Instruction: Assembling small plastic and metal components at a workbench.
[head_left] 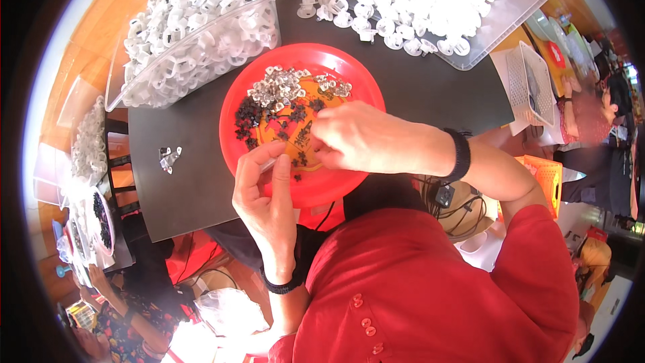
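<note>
A round red tray (366, 74) with a yellow-orange printed base lies on the dark table. In it, clear faceted pieces (279, 87) are heaped toward the far side, and small black flower-shaped pieces (248, 113) are scattered at the left and middle. Over the near left rim, my left hand (265, 195) pinches a small whitish piece, mostly covered by thumb and forefinger. My right hand (359, 138) reaches in from the right above the tray, its fingertips pressed together close to the black pieces. Whatever is between those fingertips is hidden.
A clear bin (269, 10) full of white plastic parts stands far left. Another clear bin (490, 44) lies far right, with white parts spilling onto the dark table (181, 195). Some small clear pieces (169, 158) lie left of the tray. Other people sit at both sides.
</note>
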The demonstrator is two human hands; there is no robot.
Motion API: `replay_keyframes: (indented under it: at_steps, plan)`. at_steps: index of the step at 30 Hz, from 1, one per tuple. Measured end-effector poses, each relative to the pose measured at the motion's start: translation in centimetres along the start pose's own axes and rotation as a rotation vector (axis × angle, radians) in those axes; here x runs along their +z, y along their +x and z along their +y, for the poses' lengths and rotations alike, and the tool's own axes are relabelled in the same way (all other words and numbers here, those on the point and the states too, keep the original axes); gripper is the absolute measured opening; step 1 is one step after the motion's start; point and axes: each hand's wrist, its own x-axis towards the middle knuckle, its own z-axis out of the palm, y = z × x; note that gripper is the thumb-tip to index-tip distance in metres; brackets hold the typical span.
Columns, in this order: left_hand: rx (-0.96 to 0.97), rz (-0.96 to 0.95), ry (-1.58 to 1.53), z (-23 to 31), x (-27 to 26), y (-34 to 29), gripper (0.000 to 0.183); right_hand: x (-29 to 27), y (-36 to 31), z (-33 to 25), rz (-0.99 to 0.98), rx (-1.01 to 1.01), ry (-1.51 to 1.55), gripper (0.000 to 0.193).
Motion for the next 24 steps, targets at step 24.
replay_keyframes:
  at_steps: [24]
  plan:
    - [-0.274, 0.01, -0.636, 1.5, 1.6, 0.7, 0.011, -0.6, -0.8, -1.9, 0.577, -0.173, 0.235, 0.012]
